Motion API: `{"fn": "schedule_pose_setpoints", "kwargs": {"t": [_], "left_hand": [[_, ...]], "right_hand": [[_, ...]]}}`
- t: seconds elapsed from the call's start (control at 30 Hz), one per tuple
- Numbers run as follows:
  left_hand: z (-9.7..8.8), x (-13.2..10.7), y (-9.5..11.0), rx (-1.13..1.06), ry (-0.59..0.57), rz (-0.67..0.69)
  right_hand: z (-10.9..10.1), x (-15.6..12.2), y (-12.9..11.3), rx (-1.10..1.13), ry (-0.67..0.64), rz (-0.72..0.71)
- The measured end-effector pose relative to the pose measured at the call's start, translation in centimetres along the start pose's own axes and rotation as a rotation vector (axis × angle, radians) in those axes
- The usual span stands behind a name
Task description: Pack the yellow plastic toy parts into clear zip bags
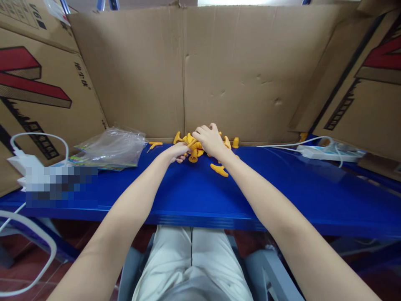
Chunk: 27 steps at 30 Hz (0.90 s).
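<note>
My left hand [178,153] is closed at the left side of a pile of yellow plastic pieces [194,156], with a slim yellow piece [191,143] at its fingertips. Over the top of the pile, my right hand [207,139] has its fingers bent. Its fingertips are close to the same slim piece, and what they grip is hidden. A yellow T-shaped handle [219,169] lies in front of my right wrist. To the left of the pile rests a corkscrew [154,145] with a yellow handle and a dark spiral. A yellow cup-shaped piece [235,142] stands at the right.
Clear plastic bags [114,146] lie at the left of the blue table [194,200]. White chargers and cables [29,165] are at the far left, partly blurred. A power strip [328,153] sits at the right. Cardboard walls [232,75] enclose the back and sides.
</note>
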<state>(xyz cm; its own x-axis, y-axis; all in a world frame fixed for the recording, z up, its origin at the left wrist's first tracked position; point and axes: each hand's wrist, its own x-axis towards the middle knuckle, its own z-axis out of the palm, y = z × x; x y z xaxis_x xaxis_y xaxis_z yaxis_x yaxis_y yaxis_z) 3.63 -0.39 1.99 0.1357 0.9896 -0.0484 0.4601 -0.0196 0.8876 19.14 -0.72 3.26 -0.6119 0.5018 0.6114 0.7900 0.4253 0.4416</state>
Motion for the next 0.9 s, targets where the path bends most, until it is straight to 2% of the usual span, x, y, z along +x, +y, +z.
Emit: {"fn": "schedule_pose_setpoints", "kwargs": {"t": [0.03, 0.1, 0.17, 0.23, 0.5, 0.67, 0.83, 0.9], "left_hand": [[0.2, 0.0, 0.0, 0.08, 0.013, 0.023], [0.7, 0.2, -0.2, 0.279, 0.111, 0.112], [0.8, 0.5, -0.4, 0.454, 0.237, 0.201], [0.7, 0.8, -0.6, 0.576, 0.307, 0.225], [-0.1, 0.4, -0.6, 0.698, 0.375, 0.17], [0.3, 0.6, -0.6, 0.64, 0.355, 0.216], [0.9, 0.1, 0.0, 0.391, 0.138, 0.143], [0.9, -0.1, 0.2, 0.36, 0.12, 0.124]], "right_hand": [[0.1, 0.0, 0.1, -0.004, 0.019, 0.015], [0.4, -0.1, 0.2, -0.005, 0.033, 0.053], [0.7, -0.2, 0.3, 0.003, 0.01, 0.075], [1.1, -0.4, 0.4, 0.017, -0.03, 0.081], [2.0, -0.6, 0.7, 0.096, -0.139, 0.017], [1.8, -0.6, 0.7, 0.048, -0.099, 0.032], [1.4, -0.6, 0.9, 0.061, -0.077, 0.05], [1.4, -0.6, 1.0, 0.086, -0.087, 0.044]]}}
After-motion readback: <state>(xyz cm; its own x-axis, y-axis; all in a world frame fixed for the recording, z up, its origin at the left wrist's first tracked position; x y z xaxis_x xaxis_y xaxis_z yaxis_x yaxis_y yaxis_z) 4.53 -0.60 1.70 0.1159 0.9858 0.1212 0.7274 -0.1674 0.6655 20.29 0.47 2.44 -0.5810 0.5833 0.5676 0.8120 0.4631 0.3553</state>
